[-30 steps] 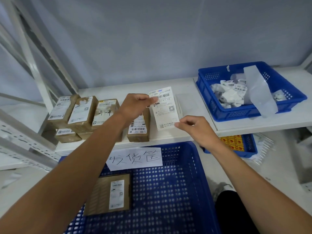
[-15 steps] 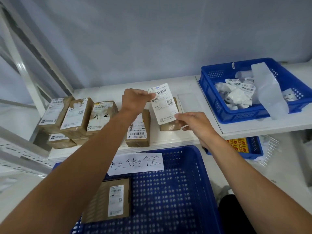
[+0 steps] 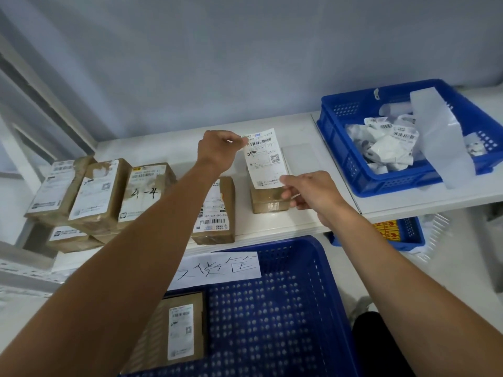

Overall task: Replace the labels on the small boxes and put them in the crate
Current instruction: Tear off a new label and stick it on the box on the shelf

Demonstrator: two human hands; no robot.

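A white shipping label [image 3: 264, 158] hangs stretched between my hands above a small brown box [image 3: 268, 201] on the white shelf [image 3: 174, 151]. My left hand [image 3: 219, 148] pinches the label's top left corner. My right hand [image 3: 310, 190] pinches its bottom right corner. The box under the label shows no label on the part I can see. Another labelled box [image 3: 215, 213] lies just left of it. The big blue crate [image 3: 272, 317] sits below the shelf, with one labelled box [image 3: 174, 330] inside it at the left.
Several labelled brown boxes [image 3: 100, 191] are stacked at the shelf's left end. A blue bin [image 3: 353, 164] with crumpled labels and backing strips stands at the right. A handwritten paper sign [image 3: 217, 268] hangs on the crate's far rim. A smaller blue basket [image 3: 408, 232] sits lower right.
Both hands have carried the label a little further back and down over the bare brown box. The box, hidden by the label a second ago, now shows below it.
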